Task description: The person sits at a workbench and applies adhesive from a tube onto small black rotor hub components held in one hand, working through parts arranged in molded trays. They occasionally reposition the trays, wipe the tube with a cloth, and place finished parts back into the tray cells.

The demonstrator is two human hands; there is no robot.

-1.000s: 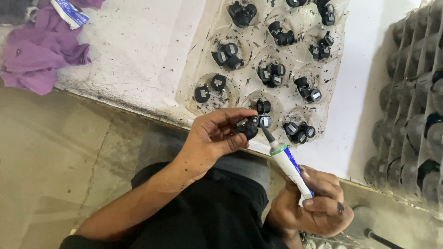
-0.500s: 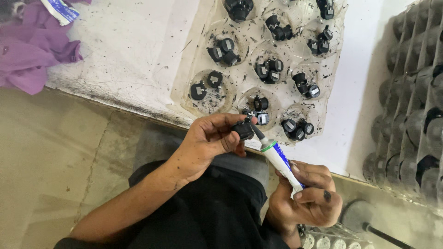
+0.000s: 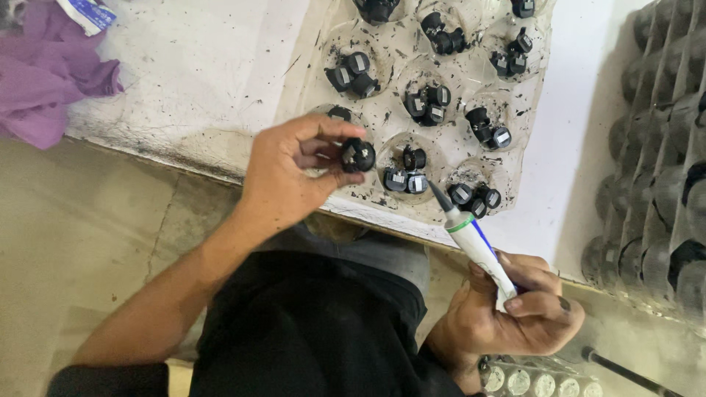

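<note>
Lifted away from the nozzle, left hand (image 3: 283, 180) pinches a black part (image 3: 358, 155); right hand (image 3: 515, 312) grips the glue tube (image 3: 474, 246) below-right, apart. Gluing step; next, bring nozzle and part together.

The clear moulded plastic tray (image 3: 382, 117) with round pockets runs off the top edge, so its upper pockets and the black parts in them are cut short. The crumpled purple cloth (image 3: 44, 73) is cut by the left and top edges. The stack of dark ribbed trays (image 3: 662, 184) leaves the right edge. The left hand (image 3: 287, 176) covers much of the small black round part (image 3: 358, 155) in its grip. The right hand (image 3: 515, 309) hides the lower end of the white tube with a grey nozzle (image 3: 471, 239). The round clear pieces (image 3: 529, 381) at the bottom edge are too cropped to identify.
</note>
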